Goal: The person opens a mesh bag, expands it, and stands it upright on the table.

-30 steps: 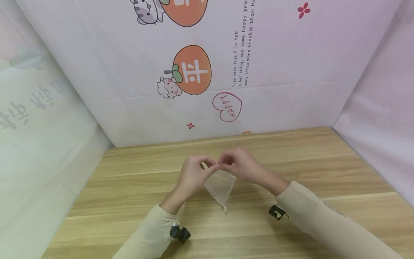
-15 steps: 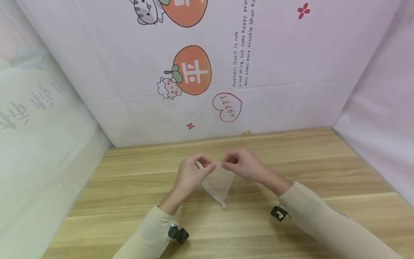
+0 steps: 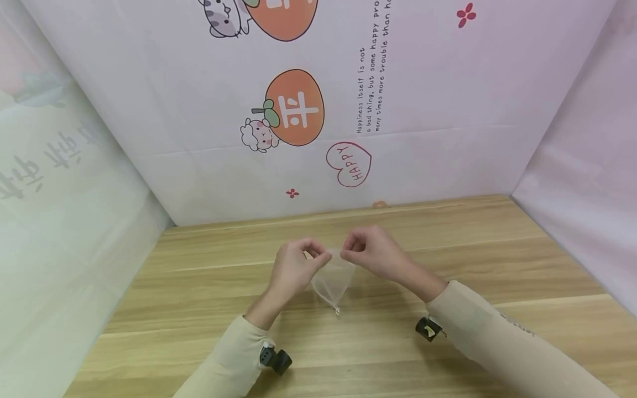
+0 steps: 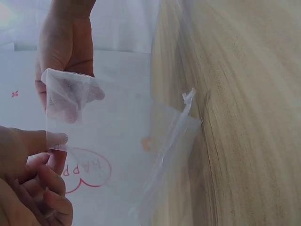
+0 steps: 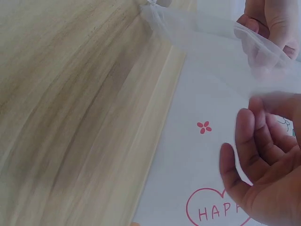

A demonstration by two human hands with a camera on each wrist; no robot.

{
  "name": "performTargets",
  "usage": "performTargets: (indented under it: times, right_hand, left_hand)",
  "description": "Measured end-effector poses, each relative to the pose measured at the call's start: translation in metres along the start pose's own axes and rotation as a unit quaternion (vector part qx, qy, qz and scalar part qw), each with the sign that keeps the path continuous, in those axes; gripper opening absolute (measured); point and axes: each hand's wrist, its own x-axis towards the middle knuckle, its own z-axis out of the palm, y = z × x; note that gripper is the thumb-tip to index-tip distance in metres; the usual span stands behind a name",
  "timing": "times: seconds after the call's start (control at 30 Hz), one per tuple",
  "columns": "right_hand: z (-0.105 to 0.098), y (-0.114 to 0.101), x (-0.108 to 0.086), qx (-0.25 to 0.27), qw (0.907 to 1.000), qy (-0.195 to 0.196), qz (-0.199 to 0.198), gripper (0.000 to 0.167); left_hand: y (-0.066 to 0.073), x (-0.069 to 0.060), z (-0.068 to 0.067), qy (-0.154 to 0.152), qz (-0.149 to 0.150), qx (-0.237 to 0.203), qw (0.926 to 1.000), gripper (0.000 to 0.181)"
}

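A sheer white pouch [image 3: 334, 281] hangs between the two hands over the wood-grain table [image 3: 189, 309], its knotted cord [image 3: 337, 311] at the lower end. The left hand [image 3: 296, 265] and the right hand [image 3: 374, 251], slightly apart, each pinch its upper edge. Beige sleeves [image 3: 502, 337] bear black cameras [image 3: 275, 358]; beyond the table, a white backdrop [image 3: 438, 160] shows a red heart [image 3: 349, 165] reading HAPPY.

Sheer white pouch [image 3: 332, 283], tan wood-grained surface [image 3: 209, 287]
Beige sleeves [image 3: 497, 331], black wrist cameras [image 3: 276, 360]; white backdrop [image 3: 438, 94] printed with orange fruits [image 3: 311, 130], a red heart outline [image 3: 349, 165] and red flowers [image 3: 466, 15].
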Motion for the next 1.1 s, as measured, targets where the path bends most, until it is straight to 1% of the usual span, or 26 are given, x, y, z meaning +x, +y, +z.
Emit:
performTargets:
  times: [0.1,0.23,0.33,0.43,0.53,0.87,1.1]
  right_hand:
    - [0.0003,0.0001,0.0007,-0.009,0.9999,-0.004,-0.004,0.009]
    - [0.0005,-0.0028,0.0016,-0.019,0.9998,0.0,-0.009,0.007]
    - [0.0008,-0.0052,0.0023,-0.019,0.9996,0.012,-0.017,0.005]
    - [0.0013,-0.0069,0.0029,-0.012,0.9993,0.028,-0.022,0.006]
    - [0.0022,-0.0079,0.0031,-0.005,0.999,0.04,-0.022,0.008]
    - [0.0051,-0.0071,0.001,-0.001,0.9988,0.046,-0.016,0.01]
    - [0.0053,-0.0054,0.0005,-0.007,0.9992,0.038,-0.01,0.012]
  left_hand:
    - [0.0003,0.0011,0.0009,-0.005,0.002,0.007,1.0,0.01]
    - [0.0015,0.0024,0.001,-0.008,0.012,0.015,0.9998,0.008]
    - [0.0029,0.0028,0.0002,-0.005,0.014,0.019,0.9997,0.011]
    - [0.004,0.003,-0.001,-0.002,0.011,0.02,0.9997,0.014]
    - [0.0044,0.003,-0.0016,-0.005,0.008,0.02,0.9998,0.014]
    - [0.0043,0.0034,0.0005,-0.007,0.001,0.019,0.9998,0.01]
    - [0.0055,0.0031,0.0004,-0.005,0.003,0.024,0.9997,0.009]
